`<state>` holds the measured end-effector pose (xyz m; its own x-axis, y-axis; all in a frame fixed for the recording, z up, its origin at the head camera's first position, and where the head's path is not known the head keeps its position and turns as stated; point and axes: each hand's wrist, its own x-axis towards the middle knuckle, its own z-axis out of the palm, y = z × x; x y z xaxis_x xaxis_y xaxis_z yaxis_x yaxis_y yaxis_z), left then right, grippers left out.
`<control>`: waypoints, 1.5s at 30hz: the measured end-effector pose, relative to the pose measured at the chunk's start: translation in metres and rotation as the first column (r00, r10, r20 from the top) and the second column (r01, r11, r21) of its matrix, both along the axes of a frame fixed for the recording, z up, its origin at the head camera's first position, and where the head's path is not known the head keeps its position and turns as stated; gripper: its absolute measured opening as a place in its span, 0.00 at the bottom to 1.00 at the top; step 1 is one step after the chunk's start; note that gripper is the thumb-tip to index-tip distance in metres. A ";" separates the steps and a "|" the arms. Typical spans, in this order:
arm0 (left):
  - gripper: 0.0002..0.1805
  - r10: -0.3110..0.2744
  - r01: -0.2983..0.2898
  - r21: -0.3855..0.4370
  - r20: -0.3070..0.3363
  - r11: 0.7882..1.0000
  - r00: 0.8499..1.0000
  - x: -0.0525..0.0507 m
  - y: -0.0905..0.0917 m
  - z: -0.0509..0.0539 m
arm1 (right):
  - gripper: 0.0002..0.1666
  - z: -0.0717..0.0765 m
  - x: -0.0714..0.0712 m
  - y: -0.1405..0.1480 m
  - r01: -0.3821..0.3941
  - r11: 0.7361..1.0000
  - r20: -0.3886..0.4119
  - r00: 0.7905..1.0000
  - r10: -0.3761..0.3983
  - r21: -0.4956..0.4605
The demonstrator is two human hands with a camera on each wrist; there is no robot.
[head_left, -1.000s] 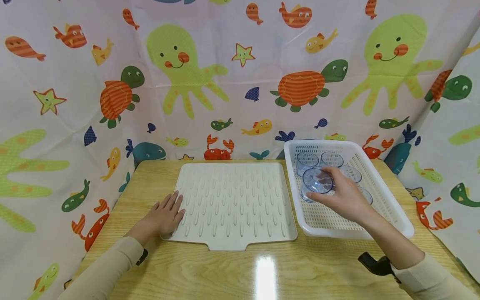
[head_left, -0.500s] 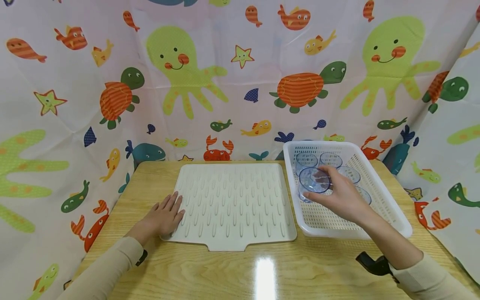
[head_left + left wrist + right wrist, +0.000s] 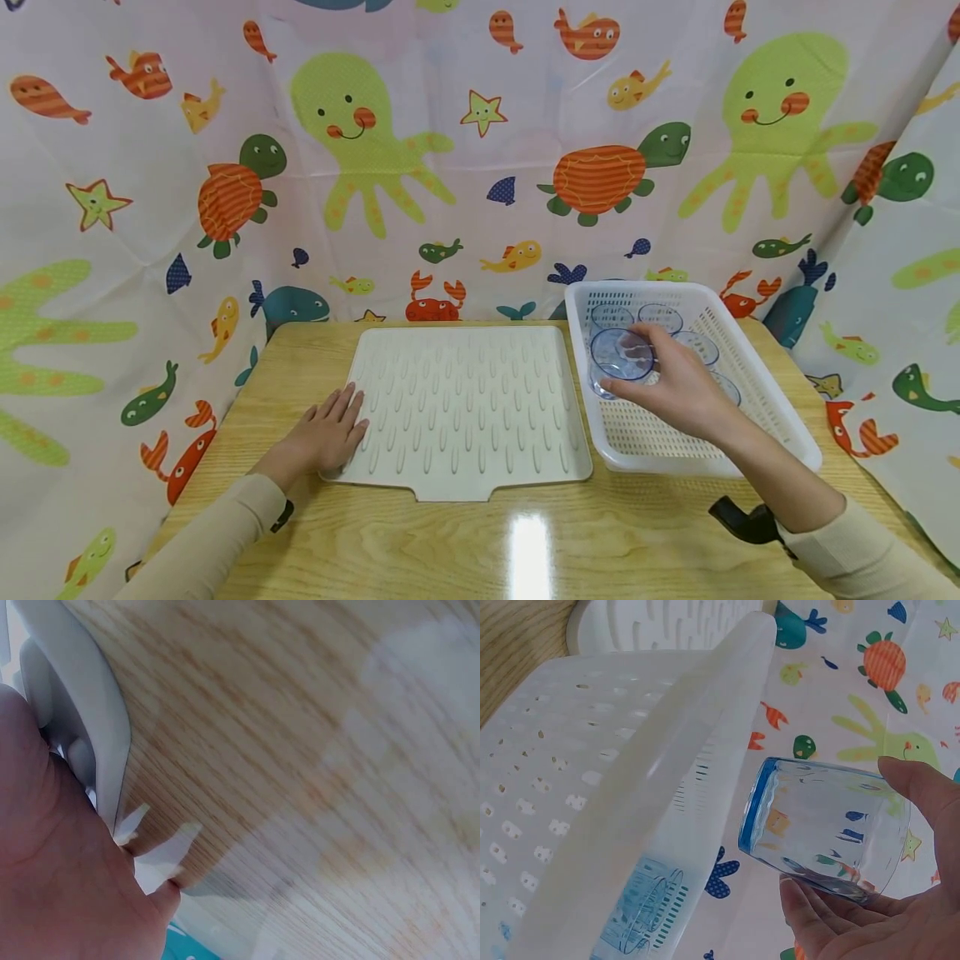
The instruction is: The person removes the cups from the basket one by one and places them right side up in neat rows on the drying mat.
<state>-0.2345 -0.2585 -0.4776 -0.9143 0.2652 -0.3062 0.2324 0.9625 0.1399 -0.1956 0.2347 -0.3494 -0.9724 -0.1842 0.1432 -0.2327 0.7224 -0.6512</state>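
Observation:
My right hand (image 3: 678,387) pinches a clear, blue-tinted drinking glass (image 3: 621,354) between thumb and fingers, over the left part of a white perforated basket (image 3: 675,465). In the right wrist view the glass (image 3: 825,825) is empty, with a blue rim; my thumb is on one side and my fingers on the other. Several similar glasses (image 3: 660,317) stand in the basket, partly hidden by the hand. My left hand (image 3: 322,437) rests with extended fingers on the left edge of a cream ridged draining tray (image 3: 465,400). The left wrist view shows only part of this hand (image 3: 67,877).
Tray and basket stand side by side on a wooden table (image 3: 360,542), the basket at the right with raised walls. A curtain (image 3: 480,183) printed with sea animals hangs behind the table and along both sides.
My right hand has shifted slightly left with the glass, towards the basket's left wall. The left hand stays on the tray's edge.

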 end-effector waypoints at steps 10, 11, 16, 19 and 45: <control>0.39 0.012 -0.012 0.010 0.012 1.000 1.000 -0.004 -0.005 -0.008 | 0.53 0.004 -0.002 -0.005 -0.014 0.998 -0.033 0.999 0.016 0.054; 0.40 0.012 -0.012 0.010 0.013 1.000 1.000 -0.004 -0.006 -0.008 | 0.53 0.004 -0.002 -0.006 -0.017 0.998 -0.035 0.999 0.019 0.056; 0.38 0.008 -0.008 0.005 0.013 1.000 1.000 -0.002 -0.002 -0.004 | 0.52 0.006 -0.005 -0.013 -0.044 0.997 -0.040 0.998 0.047 0.062; 0.38 0.005 -0.005 -0.002 0.014 1.000 1.000 0.000 0.000 -0.002 | 0.51 0.006 -0.007 -0.019 -0.060 0.996 -0.032 0.998 0.062 0.061; 0.39 0.009 -0.009 -0.009 0.018 1.000 1.000 -0.004 -0.003 -0.003 | 0.49 0.026 -0.035 -0.060 -0.150 0.985 -0.055 0.986 0.155 0.085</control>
<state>-0.2389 -0.2615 -0.4809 -0.9110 0.2541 -0.3247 0.2212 0.9658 0.1353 -0.2302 0.1747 -0.3237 -0.9221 -0.3428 0.1797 -0.3813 0.7251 -0.5734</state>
